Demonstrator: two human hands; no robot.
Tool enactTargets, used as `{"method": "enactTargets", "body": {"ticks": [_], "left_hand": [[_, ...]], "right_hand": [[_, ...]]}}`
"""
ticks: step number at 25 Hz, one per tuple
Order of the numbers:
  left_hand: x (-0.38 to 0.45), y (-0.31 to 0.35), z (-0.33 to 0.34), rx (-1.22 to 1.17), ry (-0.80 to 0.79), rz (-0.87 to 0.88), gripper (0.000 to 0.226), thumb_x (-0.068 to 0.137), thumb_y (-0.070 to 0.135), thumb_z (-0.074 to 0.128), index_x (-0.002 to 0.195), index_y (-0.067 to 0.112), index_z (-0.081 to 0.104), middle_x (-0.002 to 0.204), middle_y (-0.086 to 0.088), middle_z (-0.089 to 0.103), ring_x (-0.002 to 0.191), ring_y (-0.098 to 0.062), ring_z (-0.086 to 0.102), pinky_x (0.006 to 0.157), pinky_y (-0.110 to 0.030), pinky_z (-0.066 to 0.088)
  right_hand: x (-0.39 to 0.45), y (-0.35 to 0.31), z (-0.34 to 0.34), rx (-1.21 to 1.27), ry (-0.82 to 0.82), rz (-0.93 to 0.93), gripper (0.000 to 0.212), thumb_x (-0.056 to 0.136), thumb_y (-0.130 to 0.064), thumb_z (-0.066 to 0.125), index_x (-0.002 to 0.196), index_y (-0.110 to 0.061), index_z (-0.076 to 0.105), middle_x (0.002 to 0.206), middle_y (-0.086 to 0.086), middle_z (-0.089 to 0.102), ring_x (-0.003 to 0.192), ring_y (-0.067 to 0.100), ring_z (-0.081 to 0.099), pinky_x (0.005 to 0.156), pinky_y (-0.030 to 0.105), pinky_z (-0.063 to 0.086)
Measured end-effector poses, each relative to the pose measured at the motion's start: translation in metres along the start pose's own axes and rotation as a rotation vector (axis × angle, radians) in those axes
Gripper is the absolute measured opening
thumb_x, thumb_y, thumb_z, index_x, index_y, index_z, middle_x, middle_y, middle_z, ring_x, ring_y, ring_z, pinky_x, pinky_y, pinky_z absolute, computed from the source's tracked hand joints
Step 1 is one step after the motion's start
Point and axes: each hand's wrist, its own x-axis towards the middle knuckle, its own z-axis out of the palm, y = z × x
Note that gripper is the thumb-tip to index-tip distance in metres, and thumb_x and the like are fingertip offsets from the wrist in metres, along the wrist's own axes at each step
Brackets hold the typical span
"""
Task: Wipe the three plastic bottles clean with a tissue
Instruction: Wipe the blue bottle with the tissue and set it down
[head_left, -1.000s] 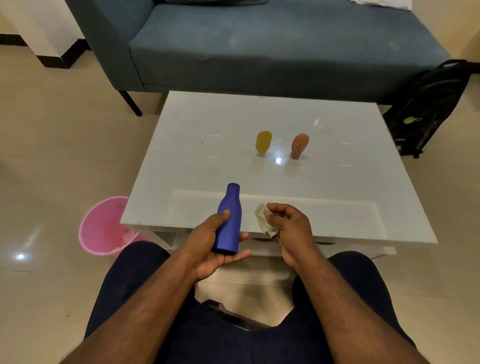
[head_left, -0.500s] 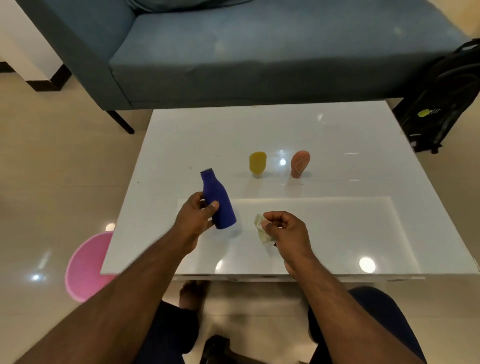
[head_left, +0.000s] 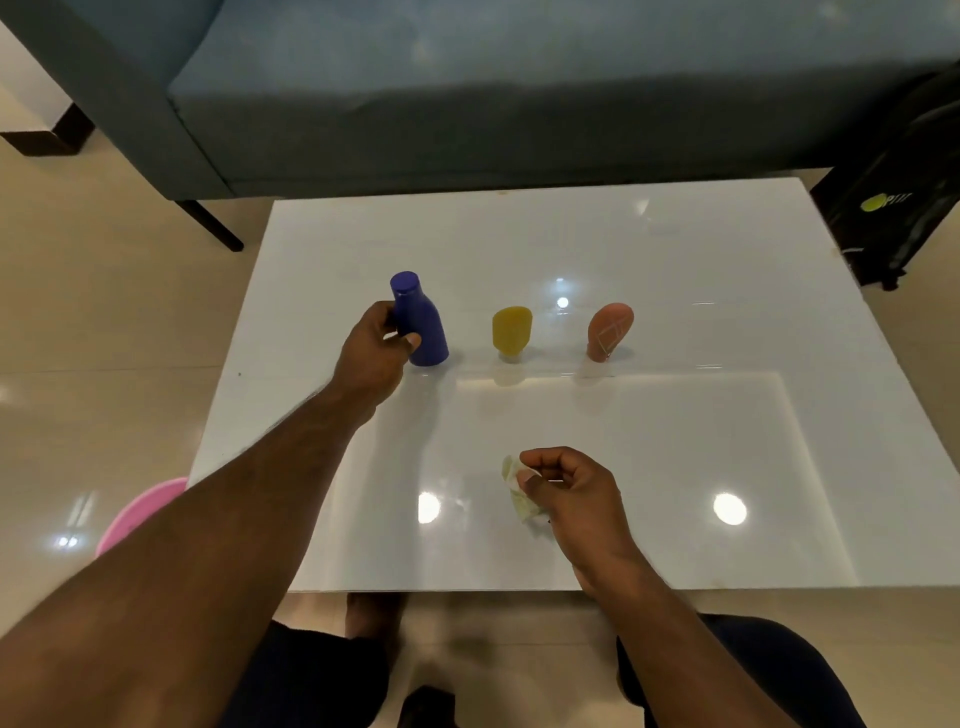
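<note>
Left hand: your fingers wrap the upright blue plastic bottle, at the glossy white table.
Right hand: your fingertips pinch the crumpled pale tissue.
Left to wipe, likely: yellow plastic bottle, orange-pink plastic bottle.

Three bottles in a row across the worktop, sofa behind it.

The leftmost bottle stands with the left hand against its left side; the middle bottle is to its right, the rightmost bottle beyond that. Nearer the front edge, the right hand holds a tissue over the worktop. A bin sits on the floor left, a bag right, the sofa behind.
</note>
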Motion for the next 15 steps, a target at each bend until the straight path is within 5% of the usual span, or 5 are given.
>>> {"method": "enactTargets", "body": {"ticks": [15], "left_hand": [[0.015,-0.016,-0.005,0.086,-0.058,0.034,0.034,0.093,0.004,0.063,0.120,0.021,0.053,0.121,0.002,0.063,0.116,-0.021,0.061,0.105,-0.042,0.048]], "right_hand": [[-0.001,0.000,0.003,-0.052,-0.011,0.015,0.015,0.083,-0.013,0.072,0.088,-0.027,0.073,0.085,-0.007,0.071,0.083,0.015,0.068,0.069,0.038,0.060]]}}
